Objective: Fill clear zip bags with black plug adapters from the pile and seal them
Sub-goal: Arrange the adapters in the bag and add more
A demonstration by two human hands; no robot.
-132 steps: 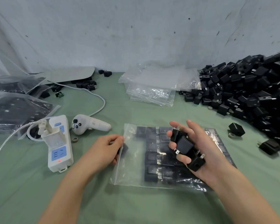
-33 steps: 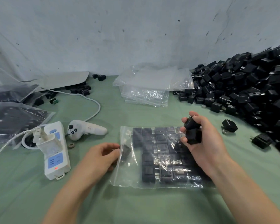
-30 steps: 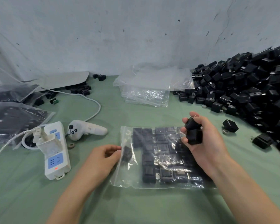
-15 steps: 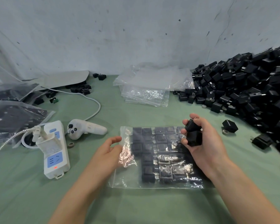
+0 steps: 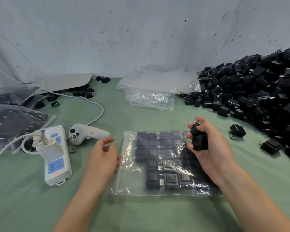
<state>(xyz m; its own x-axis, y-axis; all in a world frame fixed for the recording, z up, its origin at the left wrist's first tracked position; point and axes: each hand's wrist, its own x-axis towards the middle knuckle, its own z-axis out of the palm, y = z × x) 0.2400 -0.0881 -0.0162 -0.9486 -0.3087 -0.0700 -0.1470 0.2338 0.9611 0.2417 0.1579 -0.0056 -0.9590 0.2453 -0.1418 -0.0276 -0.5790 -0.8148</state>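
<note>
On desk (image 5: 141, 213): bag (image 5: 164, 163) mostly filled, apparently unsealed; right hand (image 5: 213, 153) fingers (image 5: 189, 126) curled round two adapters (image 5: 198, 143); left hand (image 5: 102, 158) loose, empty. Remaining: insert, seal.

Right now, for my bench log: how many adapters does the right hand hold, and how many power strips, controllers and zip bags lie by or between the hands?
Held by right hand, black adapters: 2
White power strip: 1
White controller: 1
Clear zip bag: 1
Total: 5
</note>
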